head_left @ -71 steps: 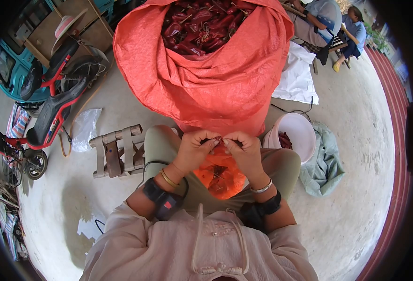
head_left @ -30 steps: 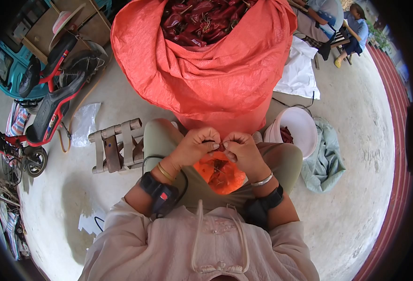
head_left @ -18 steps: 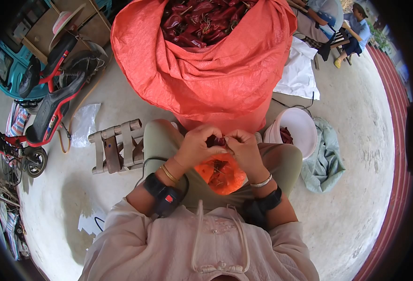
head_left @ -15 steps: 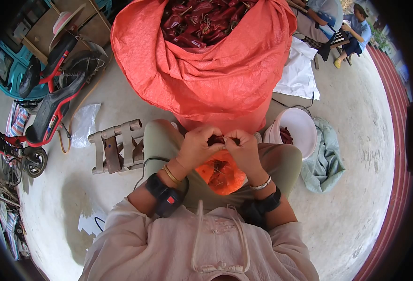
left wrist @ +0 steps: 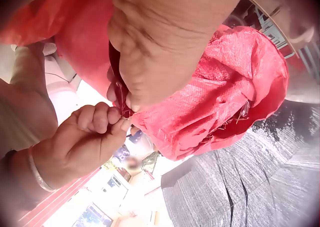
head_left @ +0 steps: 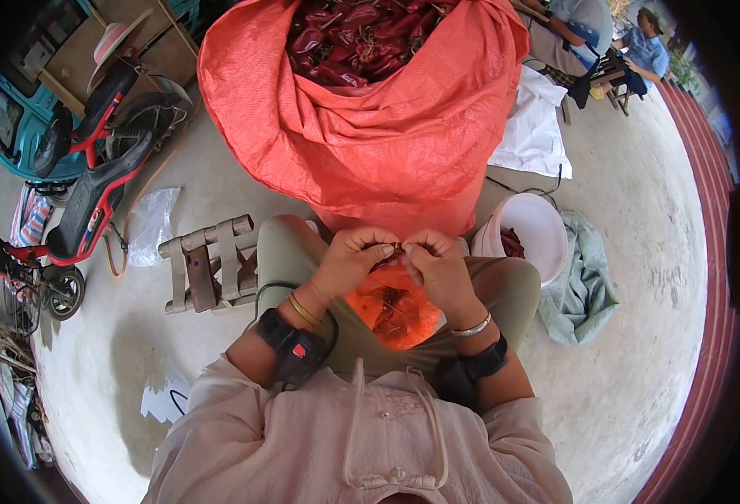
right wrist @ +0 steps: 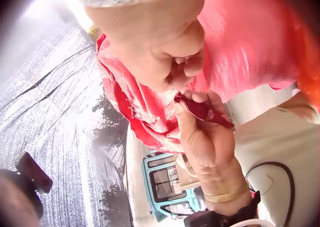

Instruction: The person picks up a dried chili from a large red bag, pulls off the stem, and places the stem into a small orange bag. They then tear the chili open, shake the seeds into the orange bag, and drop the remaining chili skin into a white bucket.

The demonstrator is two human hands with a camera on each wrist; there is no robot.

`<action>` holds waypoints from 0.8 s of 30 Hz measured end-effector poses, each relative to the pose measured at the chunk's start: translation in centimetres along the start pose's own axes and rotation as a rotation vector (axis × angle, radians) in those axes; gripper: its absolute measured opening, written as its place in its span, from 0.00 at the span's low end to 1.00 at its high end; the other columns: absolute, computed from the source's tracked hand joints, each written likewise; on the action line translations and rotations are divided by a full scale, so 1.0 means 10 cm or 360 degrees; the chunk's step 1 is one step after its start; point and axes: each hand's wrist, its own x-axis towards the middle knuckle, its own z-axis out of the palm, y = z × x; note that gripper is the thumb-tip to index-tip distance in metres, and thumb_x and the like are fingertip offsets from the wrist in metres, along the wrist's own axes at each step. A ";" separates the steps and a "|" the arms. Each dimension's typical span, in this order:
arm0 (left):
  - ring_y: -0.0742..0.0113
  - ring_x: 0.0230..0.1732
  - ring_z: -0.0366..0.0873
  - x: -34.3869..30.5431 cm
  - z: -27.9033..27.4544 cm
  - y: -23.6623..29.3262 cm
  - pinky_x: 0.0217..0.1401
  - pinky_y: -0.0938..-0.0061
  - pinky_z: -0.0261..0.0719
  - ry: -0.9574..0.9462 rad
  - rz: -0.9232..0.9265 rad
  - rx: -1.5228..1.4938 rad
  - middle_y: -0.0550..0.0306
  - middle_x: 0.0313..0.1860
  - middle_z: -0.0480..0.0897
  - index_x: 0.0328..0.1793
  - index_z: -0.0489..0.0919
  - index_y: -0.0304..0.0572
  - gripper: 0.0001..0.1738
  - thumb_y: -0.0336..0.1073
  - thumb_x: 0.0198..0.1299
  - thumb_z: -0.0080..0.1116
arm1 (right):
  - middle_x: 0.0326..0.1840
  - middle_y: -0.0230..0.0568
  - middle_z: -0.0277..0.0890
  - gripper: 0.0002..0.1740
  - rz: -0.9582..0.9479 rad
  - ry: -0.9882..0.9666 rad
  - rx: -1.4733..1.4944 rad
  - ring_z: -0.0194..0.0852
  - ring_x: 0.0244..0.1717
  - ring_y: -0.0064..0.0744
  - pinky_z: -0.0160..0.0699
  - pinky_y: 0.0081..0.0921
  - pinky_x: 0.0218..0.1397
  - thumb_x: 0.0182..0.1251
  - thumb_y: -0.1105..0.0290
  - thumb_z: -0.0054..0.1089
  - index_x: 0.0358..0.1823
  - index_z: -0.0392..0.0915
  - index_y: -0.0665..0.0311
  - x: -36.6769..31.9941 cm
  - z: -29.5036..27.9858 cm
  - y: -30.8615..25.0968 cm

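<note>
A dark red chili pepper (right wrist: 202,110) lies in my left hand (head_left: 346,265), pinched between thumb and fingers. My right hand (head_left: 439,270) meets it at one end, its thumb and fingertips pinching at the stem end in the left wrist view. Both hands are together over the lap, just in front of the large red woven sack (head_left: 370,160). Below them an orange plastic bag (head_left: 404,330) sits between the legs, with thin stem-like bits inside. Much of the pepper is hidden by the fingers in the head view.
Dark red chili peppers (head_left: 357,42) fill the sack's mouth. At right stand a pinkish-white bucket (head_left: 540,227) with some peppers and a crumpled green sack (head_left: 584,294). A small folding stool (head_left: 210,265) and a red-black scooter (head_left: 93,202) are at left. People sit at upper right.
Half a second ago the left fingers arched wider around the pepper; now thumb and fingertips are closer together. Both hands stay over the orange bag. A seated person at upper right has shifted posture.
</note>
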 end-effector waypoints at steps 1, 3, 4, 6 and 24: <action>0.76 0.35 0.75 0.01 -0.01 -0.01 0.41 0.83 0.75 0.0020 -0.0007 -0.0062 0.63 0.34 0.78 0.40 0.76 0.36 0.06 0.24 0.57 0.51 | 0.18 0.30 0.67 0.03 -0.0071 0.0017 -0.0053 0.59 0.16 0.15 0.58 0.13 0.18 0.54 0.78 0.50 0.29 0.73 0.66 0.00 -0.02 0.01; 0.76 0.35 0.76 0.03 -0.04 -0.01 0.42 0.82 0.75 0.0054 -0.0027 -0.0195 0.63 0.34 0.78 0.41 0.76 0.37 0.06 0.24 0.58 0.50 | 0.18 0.33 0.69 0.04 -0.0323 -0.0060 -0.0409 0.63 0.17 0.18 0.62 0.16 0.19 0.52 0.79 0.51 0.30 0.74 0.65 0.01 -0.09 0.06; 0.76 0.36 0.76 0.03 -0.07 0.00 0.42 0.82 0.75 0.0068 -0.0040 -0.0264 0.63 0.34 0.78 0.41 0.76 0.37 0.06 0.24 0.58 0.50 | 0.19 0.35 0.70 0.04 -0.0503 -0.0154 -0.0711 0.64 0.17 0.21 0.64 0.18 0.20 0.51 0.78 0.52 0.30 0.74 0.65 0.02 -0.14 0.11; 0.74 0.35 0.77 0.03 -0.10 0.02 0.42 0.81 0.76 0.0088 -0.0073 -0.0380 0.62 0.35 0.78 0.40 0.76 0.38 0.06 0.24 0.57 0.50 | 0.20 0.38 0.71 0.04 -0.0855 -0.0343 -0.1219 0.68 0.18 0.28 0.68 0.24 0.23 0.49 0.77 0.55 0.29 0.75 0.64 0.02 -0.17 0.24; 0.81 0.37 0.69 -0.02 0.01 0.13 0.42 0.85 0.70 -0.0164 -0.0060 -0.0228 0.65 0.33 0.71 0.39 0.67 0.40 0.08 0.18 0.58 0.43 | 0.25 0.42 0.73 0.05 -0.0965 -0.0080 -0.1079 0.74 0.25 0.33 0.70 0.23 0.29 0.49 0.79 0.55 0.29 0.75 0.66 -0.04 0.01 -0.14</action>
